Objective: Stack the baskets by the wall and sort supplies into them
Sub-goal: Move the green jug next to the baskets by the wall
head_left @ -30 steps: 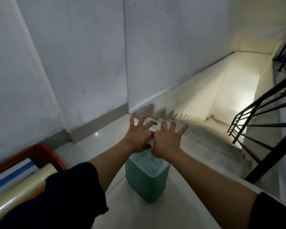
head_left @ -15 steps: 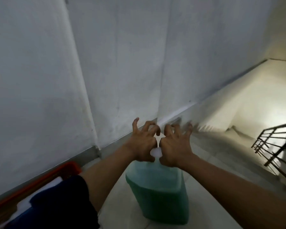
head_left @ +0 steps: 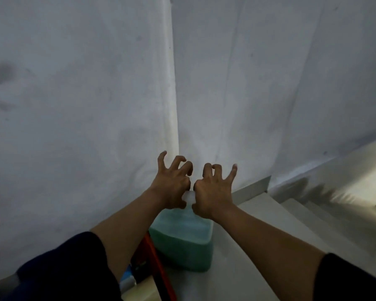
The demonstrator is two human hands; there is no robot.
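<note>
I see both hands held out in front of me, close together, near the middle of the view. The left hand has its fingers spread and curled like claws, not holding anything. The right hand is just beside it, and its fingers are spread and curled the same way. Between the two hands a small white cap peeks out. I think the thumbs may be touching it, but the picture is blurry there and I cannot tell for sure.

Under the hands stands a green jug on the pale floor. It sits close to the grey wall, near the spot where the wall makes a corner.

At the bottom, left of the jug and touching it or nearly so, I see the orange rim of a basket. Inside the basket there is something white and blue, but only a small bit shows, so I cannot say what it is.

Both arms wear dark sleeves that end near the elbows.

To the right, stairs go down and away, with a bright patch on the far side.
</note>
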